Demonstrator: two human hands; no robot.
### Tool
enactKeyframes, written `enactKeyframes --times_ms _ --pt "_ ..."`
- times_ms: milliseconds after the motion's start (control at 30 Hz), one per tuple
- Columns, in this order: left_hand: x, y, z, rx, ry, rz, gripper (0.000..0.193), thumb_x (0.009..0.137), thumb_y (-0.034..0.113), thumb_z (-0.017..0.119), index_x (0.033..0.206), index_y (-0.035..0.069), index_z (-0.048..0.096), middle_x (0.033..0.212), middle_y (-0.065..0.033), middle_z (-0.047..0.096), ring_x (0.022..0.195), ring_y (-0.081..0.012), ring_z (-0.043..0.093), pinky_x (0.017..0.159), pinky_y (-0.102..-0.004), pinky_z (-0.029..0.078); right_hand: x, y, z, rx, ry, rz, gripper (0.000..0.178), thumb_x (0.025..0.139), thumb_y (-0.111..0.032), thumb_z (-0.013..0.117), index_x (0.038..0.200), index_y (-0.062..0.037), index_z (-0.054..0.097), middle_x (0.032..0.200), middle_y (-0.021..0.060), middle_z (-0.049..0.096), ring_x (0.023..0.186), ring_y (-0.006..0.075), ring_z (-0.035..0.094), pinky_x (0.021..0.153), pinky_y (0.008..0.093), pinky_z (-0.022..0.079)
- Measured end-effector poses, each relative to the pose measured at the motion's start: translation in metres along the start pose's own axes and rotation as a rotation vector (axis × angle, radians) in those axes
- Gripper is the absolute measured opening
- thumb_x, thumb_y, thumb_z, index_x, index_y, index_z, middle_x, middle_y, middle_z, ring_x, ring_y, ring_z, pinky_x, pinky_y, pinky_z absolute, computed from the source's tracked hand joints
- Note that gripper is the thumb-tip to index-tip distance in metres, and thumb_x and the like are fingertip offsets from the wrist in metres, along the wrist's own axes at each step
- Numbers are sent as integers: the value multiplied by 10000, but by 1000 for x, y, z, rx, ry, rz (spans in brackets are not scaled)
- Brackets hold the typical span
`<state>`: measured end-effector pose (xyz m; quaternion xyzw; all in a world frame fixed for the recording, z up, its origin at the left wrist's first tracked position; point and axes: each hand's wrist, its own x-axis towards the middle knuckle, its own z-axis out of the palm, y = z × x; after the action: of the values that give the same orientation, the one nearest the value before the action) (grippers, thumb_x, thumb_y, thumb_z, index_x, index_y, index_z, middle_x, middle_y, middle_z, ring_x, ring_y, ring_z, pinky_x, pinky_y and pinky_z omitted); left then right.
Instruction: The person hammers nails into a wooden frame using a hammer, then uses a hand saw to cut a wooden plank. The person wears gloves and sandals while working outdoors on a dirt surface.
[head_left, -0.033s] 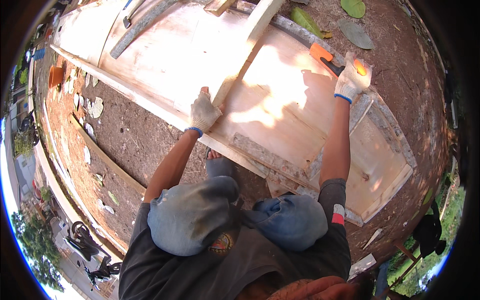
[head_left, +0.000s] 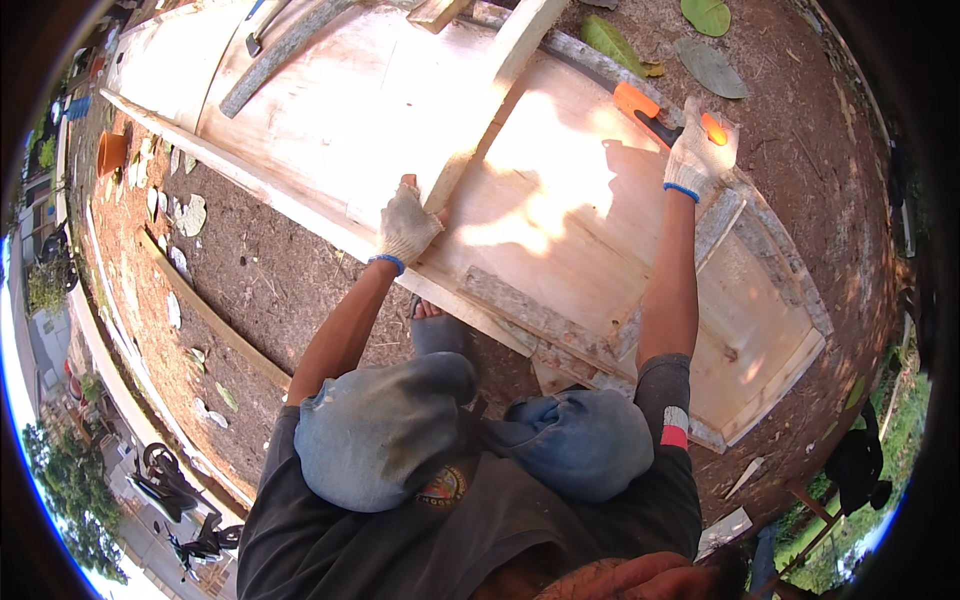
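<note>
My right hand [head_left: 700, 155], in a light knit glove with a blue cuff, is closed round the orange and black handle of a handsaw [head_left: 640, 102]. The saw's narrow dark blade points up and left toward a squared wooden beam [head_left: 468, 150]. This beam lies across a large pale wooden panel [head_left: 560, 200] with framed edges. My left hand [head_left: 408, 225], gloved the same way, grips the beam's near end beside the panel's near edge strip. Glare washes out much of the panel, and the place where blade and beam meet is hard to make out.
A hammer [head_left: 256, 40] and a grey rough stick [head_left: 280, 62] lie on the panel's far left. A long curved wooden strip [head_left: 210, 315] rests on the dirt at left, near an orange pot [head_left: 112, 152]. Large leaves [head_left: 712, 68] lie beyond the panel. Motorbikes [head_left: 165, 485] stand lower left.
My right hand has shifted slightly up and left with the handsaw, its handle now a little nearer the beam. My left hand and the beam stay in place.
</note>
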<state>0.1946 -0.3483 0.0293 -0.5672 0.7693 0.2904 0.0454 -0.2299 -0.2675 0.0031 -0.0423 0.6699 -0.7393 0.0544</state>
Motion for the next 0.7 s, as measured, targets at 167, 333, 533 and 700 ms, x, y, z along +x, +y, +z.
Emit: enactKeyframes --times_ms 167,333,533,700 --pt "2 5 -5 -9 -39 -33 605 784 247 845 1186 -23 482 943 -274 707 926 -461 713 827 -511 574 -7 -7 30 200 -57 15 463 737 154 831 1023 31 489 997 135 605 958 295 728 879 419 636" --pt "5 -8 -2 37 -42 9 575 775 264 831 1150 -16 496 946 -281 703 928 -457 712 824 -503 574 -13 -10 8 -118 -105 -83 501 706 114 877 1025 37 498 1020 136 628 1004 262 740 849 367 630" --pt "9 14 7 115 -208 64 624 754 339 850 1163 -9 531 1032 -245 691 967 -426 710 847 -489 585 21 -17 -84 -179 48 -310 296 827 12 840 909 -11 557 889 60 623 815 136 615 738 293 556" --pt "5 -4 20 188 -163 81 680 763 390 861 1180 -22 517 1057 -247 666 996 -406 694 858 -476 574 -5 -12 -90 -40 -28 -242 280 840 52 813 941 -33 567 953 58 622 877 121 614 814 289 546"
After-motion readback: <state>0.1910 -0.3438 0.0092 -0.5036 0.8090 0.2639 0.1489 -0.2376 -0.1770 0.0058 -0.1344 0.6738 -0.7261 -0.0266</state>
